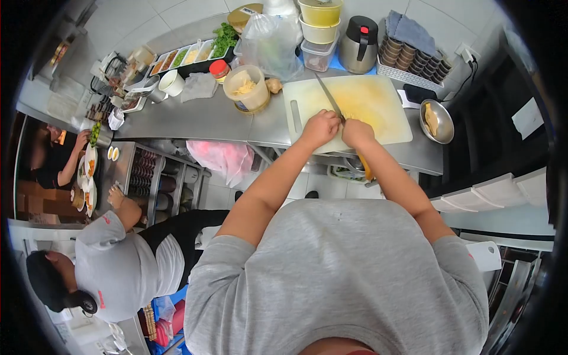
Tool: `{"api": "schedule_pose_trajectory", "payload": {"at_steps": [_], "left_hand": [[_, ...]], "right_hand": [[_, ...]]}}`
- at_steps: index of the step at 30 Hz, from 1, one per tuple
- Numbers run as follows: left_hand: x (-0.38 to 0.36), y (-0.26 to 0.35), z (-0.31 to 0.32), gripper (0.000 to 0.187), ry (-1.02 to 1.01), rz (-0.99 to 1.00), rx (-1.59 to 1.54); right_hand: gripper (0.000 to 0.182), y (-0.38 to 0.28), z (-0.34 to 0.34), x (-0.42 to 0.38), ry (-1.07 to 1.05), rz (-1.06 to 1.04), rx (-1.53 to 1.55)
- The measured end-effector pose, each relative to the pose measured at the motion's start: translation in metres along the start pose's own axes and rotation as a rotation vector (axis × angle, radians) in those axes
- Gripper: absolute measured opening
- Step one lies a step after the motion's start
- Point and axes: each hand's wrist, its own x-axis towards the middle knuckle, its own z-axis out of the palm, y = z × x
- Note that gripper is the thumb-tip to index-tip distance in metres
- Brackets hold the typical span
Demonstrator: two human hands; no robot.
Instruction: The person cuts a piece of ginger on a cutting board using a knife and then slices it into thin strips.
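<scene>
A large cutting board (378, 94), pale with yellow stains, lies on the steel counter. Over its lower part my right hand (358, 134) is closed round the near end of a knife (328, 94), whose long blade points up and left across the board. Close beside it, my left hand (321, 128) is closed with bent fingers by the blade; what it holds is hidden. Small yellowish bits (350, 112) lie by my fingertips. A yellow-orange thing (366, 169) shows below the board's edge, partly behind my right forearm, too hidden to name.
Left of the board stand a tub with pale pieces (245, 89) and a red-lidded jar (219, 70). Behind are stacked containers (320, 29) and a steel jug (358, 44). A metal bowl (442, 130) sits right. A co-worker (118, 266) is at the left; another person stands beyond.
</scene>
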Motion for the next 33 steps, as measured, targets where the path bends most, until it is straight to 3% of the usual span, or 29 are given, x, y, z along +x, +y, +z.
{"api": "schedule_pose_trajectory", "payload": {"at_steps": [8,11,14,26,29,33], "left_hand": [[-0.002,0.002,0.003,0.008,0.072,0.033,0.013],[-0.003,0.001,0.001,0.009,0.045,0.033,0.034],[-0.002,0.001,0.000,0.009,0.026,0.049,0.066],[-0.005,-0.003,0.002,0.008,0.044,0.030,0.009],[-0.005,-0.002,0.002,0.009,0.060,0.022,0.021],[-0.008,-0.005,0.003,0.010,0.101,0.053,-0.025]], "right_hand": [[0.027,-0.002,-0.001,-0.009,0.016,-0.012,-0.008],[0.026,0.000,-0.016,-0.004,-0.069,0.006,-0.026],[0.026,0.000,0.012,-0.003,0.054,0.051,0.056],[0.028,-0.007,-0.013,-0.001,-0.056,-0.003,-0.046],[0.027,-0.005,0.008,-0.004,0.048,0.049,0.033],[0.025,-0.007,0.009,0.002,0.016,0.035,-0.019]]}}
